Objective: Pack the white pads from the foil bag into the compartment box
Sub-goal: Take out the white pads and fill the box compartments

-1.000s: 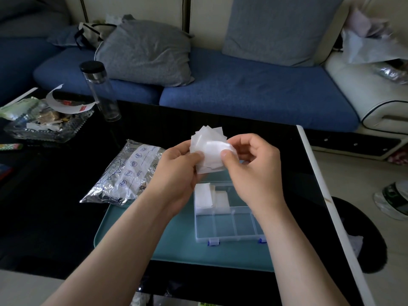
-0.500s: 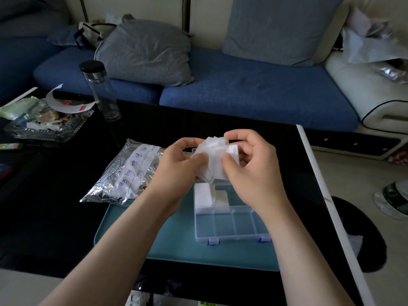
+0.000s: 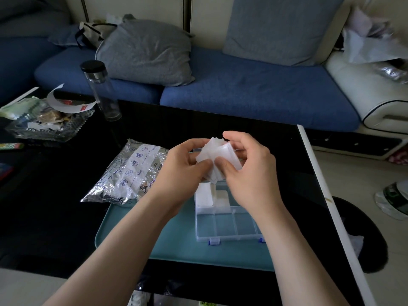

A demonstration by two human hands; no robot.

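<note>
White pads (image 3: 217, 159): a thin, soft, featherlight stack, likely to fan apart, pinched at its edges between my left hand (image 3: 187, 164) and right hand (image 3: 249, 171).

Box (image 3: 228, 227) on right part of tray (image 3: 167, 246); bag (image 3: 130, 173) left of box, partly on tray, partly on surface (image 3: 50, 217). Pads (image 3: 217, 156) between left hand (image 3: 183, 165) and right hand (image 3: 250, 173), above box; packed pads (image 3: 204, 195) in far-left compartments. Bottle (image 3: 101, 91), dish (image 3: 50, 130) far left; sofa (image 3: 242, 91) behind

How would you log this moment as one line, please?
left hand: pinches pad stack | right hand: pinches same stack | compartment box: open, packed pads in two far cells | foil bag: lying left of box
</note>
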